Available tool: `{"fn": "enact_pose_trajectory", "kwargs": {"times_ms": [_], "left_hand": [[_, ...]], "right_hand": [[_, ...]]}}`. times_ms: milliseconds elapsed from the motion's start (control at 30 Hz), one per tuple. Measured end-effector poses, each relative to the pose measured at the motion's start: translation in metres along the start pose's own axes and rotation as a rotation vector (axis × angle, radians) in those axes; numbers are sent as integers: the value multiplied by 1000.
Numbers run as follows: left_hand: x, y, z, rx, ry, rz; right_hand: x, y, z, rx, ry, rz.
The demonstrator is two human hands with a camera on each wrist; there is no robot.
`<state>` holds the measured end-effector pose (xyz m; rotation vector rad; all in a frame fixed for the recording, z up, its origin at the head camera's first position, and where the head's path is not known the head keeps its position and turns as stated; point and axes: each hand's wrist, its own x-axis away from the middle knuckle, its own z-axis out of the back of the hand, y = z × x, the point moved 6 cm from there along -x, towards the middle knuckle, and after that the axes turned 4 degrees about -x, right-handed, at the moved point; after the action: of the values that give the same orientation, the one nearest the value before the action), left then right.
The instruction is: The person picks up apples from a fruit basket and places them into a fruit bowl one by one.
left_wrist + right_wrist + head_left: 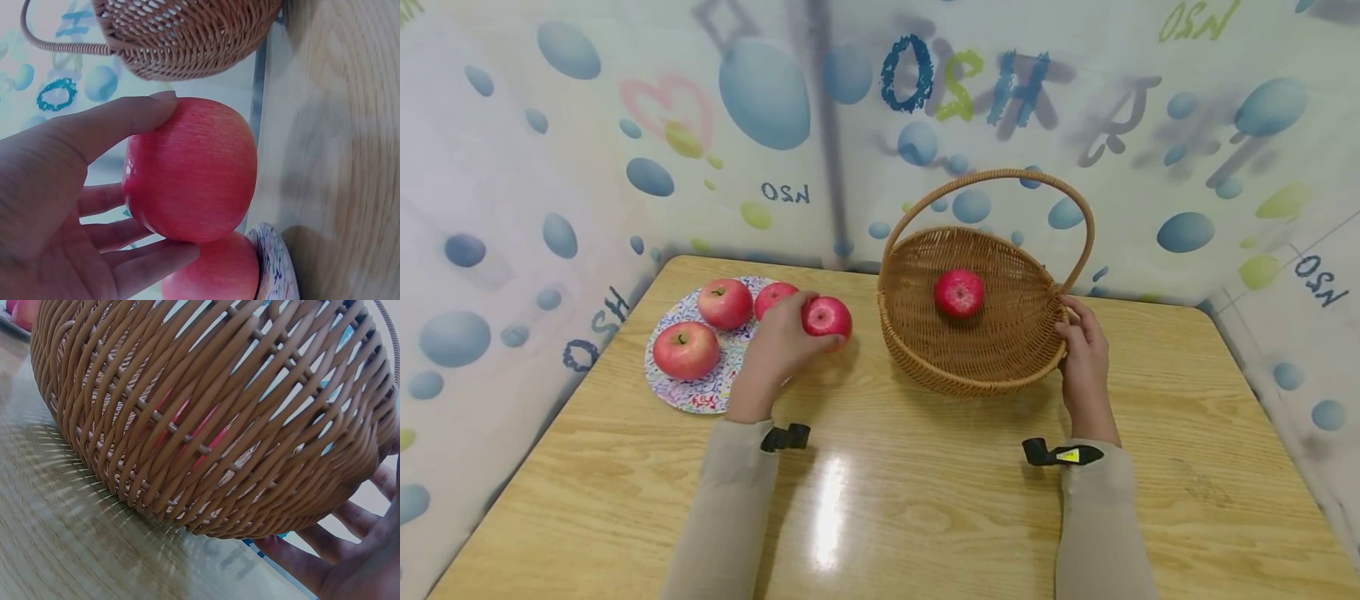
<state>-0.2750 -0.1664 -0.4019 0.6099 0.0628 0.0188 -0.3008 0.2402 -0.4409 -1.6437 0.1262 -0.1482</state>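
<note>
My left hand [778,350] grips a red apple [827,320] between thumb and fingers, just past the right edge of a patterned plate [662,387]. In the left wrist view the held apple [194,169] appears raised off the table, its lower side overlapping another apple [219,272]. At the right end of a wicker basket [925,358], my right hand [1084,358] holds the rim near the foot of the handle. The basket tilts with its opening toward me, and one red apple [959,293] lies inside. Through the weave in the right wrist view, patches of red show.
Two apples, one behind [725,303] and one in front [686,350], sit on the plate's left part; a third [775,298] is partly hidden by my left hand. The basket's tall arched handle [992,175] rises before the printed backdrop [865,208]. Everything stands on a wooden table [910,500].
</note>
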Motion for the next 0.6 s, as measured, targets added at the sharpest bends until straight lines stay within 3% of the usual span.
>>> {"fn": "enact_pose_trajectory", "kwargs": {"times_ms": [600], "left_hand": [[1, -12, 12, -25, 29, 27]], "right_hand": [[-1, 1, 0, -14, 14, -17]]}}
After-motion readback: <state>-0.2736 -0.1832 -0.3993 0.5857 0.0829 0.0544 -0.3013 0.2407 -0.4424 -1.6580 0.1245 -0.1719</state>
